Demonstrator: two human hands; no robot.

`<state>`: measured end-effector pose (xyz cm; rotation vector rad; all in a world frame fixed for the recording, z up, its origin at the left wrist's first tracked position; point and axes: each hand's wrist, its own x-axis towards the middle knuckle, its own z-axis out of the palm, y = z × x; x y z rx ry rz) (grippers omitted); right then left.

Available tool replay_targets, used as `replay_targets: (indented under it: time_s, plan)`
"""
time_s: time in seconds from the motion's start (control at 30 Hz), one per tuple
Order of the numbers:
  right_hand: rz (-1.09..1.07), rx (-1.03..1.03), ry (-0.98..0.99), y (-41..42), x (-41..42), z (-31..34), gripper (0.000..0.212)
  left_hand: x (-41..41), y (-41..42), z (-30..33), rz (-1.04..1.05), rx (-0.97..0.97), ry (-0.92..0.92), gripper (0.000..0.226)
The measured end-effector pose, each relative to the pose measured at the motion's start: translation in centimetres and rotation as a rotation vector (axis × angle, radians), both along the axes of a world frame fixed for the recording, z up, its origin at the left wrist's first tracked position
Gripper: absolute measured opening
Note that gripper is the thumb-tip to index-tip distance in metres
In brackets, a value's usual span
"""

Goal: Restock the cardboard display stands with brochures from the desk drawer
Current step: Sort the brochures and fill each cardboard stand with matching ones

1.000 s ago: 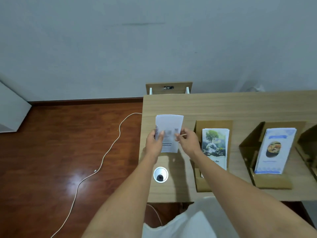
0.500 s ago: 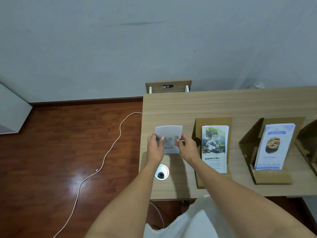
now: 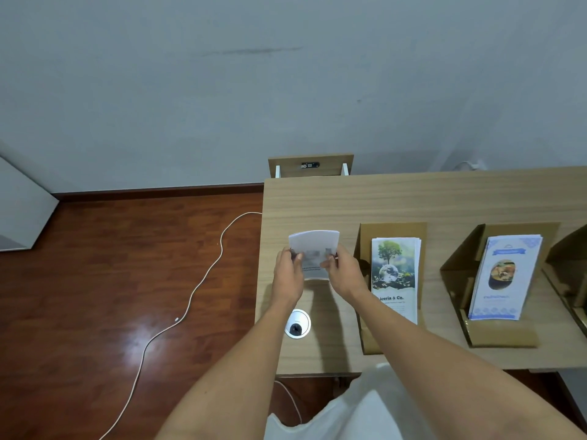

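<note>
Both hands, left [image 3: 287, 274] and right [image 3: 344, 273], grip a brochure stack [image 3: 314, 249] (slightly bowed) just left of the tree-brochure stand [image 3: 392, 230], above the tabletop [image 3: 381, 198].

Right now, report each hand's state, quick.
Left hand: grips the left edge of the brochure stack, thumb on its face.
Right hand: grips the stack's right edge, above the desk.

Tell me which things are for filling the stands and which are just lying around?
For the job:
stack of brochures, held by the left hand and right hand
tree brochure stand
food brochure stand

Just lying around:
white cable on the floor
round cable hole in the desk
</note>
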<state>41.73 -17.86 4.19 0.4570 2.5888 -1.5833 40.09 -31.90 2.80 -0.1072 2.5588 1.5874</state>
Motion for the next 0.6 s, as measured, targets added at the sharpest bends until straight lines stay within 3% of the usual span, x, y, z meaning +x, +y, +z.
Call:
replay_targets:
  time_s: [0.1,0.27,0.6]
  plan:
    - [0.029,-0.017,0.0,-0.1,-0.2,0.0,0.028,-0.2,-0.1,0.4,0.017,-0.005,0.011,0.023]
    - [0.043,0.12,-0.188,-0.2,-0.2,-1.1,0.024,-0.7,-0.7,-0.7,-0.124,-0.046,-0.195,0.023]
    - [0.058,0.129,-0.041,-0.7,-0.9,-0.1,0.021,-0.4,-1.2,0.9,-0.028,0.015,-0.098,0.015]
